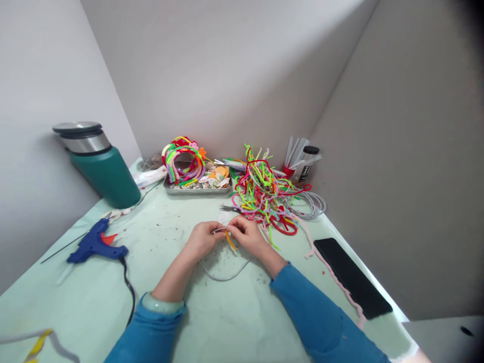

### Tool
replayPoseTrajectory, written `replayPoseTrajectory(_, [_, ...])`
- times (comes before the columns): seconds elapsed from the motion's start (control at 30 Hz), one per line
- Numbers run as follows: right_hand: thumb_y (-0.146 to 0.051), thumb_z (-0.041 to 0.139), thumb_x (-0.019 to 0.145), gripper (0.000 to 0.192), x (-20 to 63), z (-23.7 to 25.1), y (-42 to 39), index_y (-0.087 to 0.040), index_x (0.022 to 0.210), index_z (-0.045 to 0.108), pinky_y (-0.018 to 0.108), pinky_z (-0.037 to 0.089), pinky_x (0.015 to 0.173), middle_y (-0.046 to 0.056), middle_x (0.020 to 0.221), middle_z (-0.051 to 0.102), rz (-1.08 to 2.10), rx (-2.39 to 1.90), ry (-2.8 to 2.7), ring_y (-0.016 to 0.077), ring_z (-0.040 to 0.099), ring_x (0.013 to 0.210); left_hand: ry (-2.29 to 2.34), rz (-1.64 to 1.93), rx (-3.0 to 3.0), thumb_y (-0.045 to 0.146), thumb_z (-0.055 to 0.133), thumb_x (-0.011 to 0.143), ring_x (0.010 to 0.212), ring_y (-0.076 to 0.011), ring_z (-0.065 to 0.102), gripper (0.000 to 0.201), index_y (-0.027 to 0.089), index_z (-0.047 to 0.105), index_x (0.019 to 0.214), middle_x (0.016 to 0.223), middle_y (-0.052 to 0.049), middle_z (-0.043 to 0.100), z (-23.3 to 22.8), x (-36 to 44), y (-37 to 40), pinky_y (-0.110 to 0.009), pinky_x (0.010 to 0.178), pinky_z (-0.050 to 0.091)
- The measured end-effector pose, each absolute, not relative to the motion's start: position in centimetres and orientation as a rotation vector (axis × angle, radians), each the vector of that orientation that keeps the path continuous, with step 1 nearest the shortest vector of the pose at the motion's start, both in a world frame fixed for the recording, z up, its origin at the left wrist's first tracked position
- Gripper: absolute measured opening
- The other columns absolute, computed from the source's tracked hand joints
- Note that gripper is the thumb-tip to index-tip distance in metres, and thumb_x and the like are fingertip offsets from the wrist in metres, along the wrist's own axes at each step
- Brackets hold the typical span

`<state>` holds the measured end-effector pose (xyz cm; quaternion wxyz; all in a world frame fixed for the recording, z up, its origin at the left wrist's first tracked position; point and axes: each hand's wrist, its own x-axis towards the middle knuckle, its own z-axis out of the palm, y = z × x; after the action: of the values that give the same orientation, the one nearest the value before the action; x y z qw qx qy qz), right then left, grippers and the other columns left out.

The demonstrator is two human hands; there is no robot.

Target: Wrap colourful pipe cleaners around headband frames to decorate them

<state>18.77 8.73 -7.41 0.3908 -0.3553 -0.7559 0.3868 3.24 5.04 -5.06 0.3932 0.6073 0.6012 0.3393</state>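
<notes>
Over the middle of the table, my left hand [204,240] pinches a thin grey-white hoop [227,279], whose lower curve hangs towards me. My right hand [247,235] is closed close beside it, fingers pressed together at the same spot on the hoop. A short orange pipe cleaner [230,242] sticks out below the right fingertips, its end pointing down. The exact contact between fingertips, hoop and pipe cleaner is partly hidden. Just beyond the hands lies a pair of scissors [231,208], their handles under the pile of pipe cleaners [260,186].
Left are a blue glue gun [96,244] with a black cord and a green bottle [108,174]. Behind stands a metal tray [198,191] with colourful wrapped hoops [184,161] and small pieces. To the right are coiled grey hoops [315,204], a pink strand [340,285] and a black phone [351,277].
</notes>
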Motion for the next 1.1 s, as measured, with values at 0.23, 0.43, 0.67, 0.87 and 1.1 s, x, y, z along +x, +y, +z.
replayPoseTrajectory(0.23, [-0.027,0.051,0.080,0.013,18.84,-7.30,8.70,-0.017,0.074,0.055,0.020,0.034,0.052,-0.002,0.064,0.051,1.031,-0.887,-1.904,0.0097,0.045,0.058,1.579,0.911,1.688,0.037,0.055,0.068,0.065,-0.0149,0.056,0.027,0.017,0.070,0.078,0.067,0.000,0.066,-5.54,2.97,5.25,-0.022,0.057,0.039])
replayPoseTrajectory(0.43, [-0.029,0.051,0.081,0.016,18.81,-7.38,8.82,-0.016,0.074,0.057,0.020,0.033,0.052,-0.002,0.065,0.051,1.035,-0.899,-1.904,0.0097,0.045,0.058,1.672,0.916,1.851,0.034,0.055,0.071,0.067,-0.0147,0.058,0.021,0.019,0.067,0.080,0.075,-0.001,0.068,-5.80,2.95,5.24,-0.022,0.061,0.039])
replayPoseTrajectory(0.67, [-0.030,0.051,0.081,0.016,18.84,-7.59,9.03,-0.016,0.075,0.057,0.020,0.032,0.051,-0.002,0.065,0.051,1.079,-0.911,-1.903,0.0097,0.045,0.057,1.671,0.932,2.105,0.027,0.053,0.075,0.066,-0.0128,0.055,0.016,0.022,0.060,0.089,0.080,0.000,0.065,-5.65,3.26,4.74,-0.022,0.063,0.039])
replayPoseTrajectory(0.87, [-0.032,0.052,0.081,0.018,18.83,-7.79,9.30,-0.016,0.074,0.056,0.020,0.033,0.052,-0.003,0.064,0.050,1.113,-0.897,-1.879,0.0096,0.044,0.058,1.688,0.885,2.183,0.025,0.049,0.079,0.065,-0.0131,0.057,0.016,0.022,0.059,0.091,0.083,-0.001,0.066,-5.33,3.36,4.49,-0.022,0.061,0.037])
replayPoseTrajectory(1.1, [-0.033,0.048,0.083,0.020,18.83,-8.22,9.44,-0.018,0.071,0.051,0.020,0.032,0.050,-0.004,0.058,0.049,1.232,-0.887,-1.848,0.0088,0.042,0.052,1.654,0.953,2.106,0.025,0.050,0.079,0.067,-0.0128,0.059,0.015,0.023,0.062,0.088,0.083,-0.001,0.069,-5.51,3.29,4.71,-0.021,0.062,0.038])
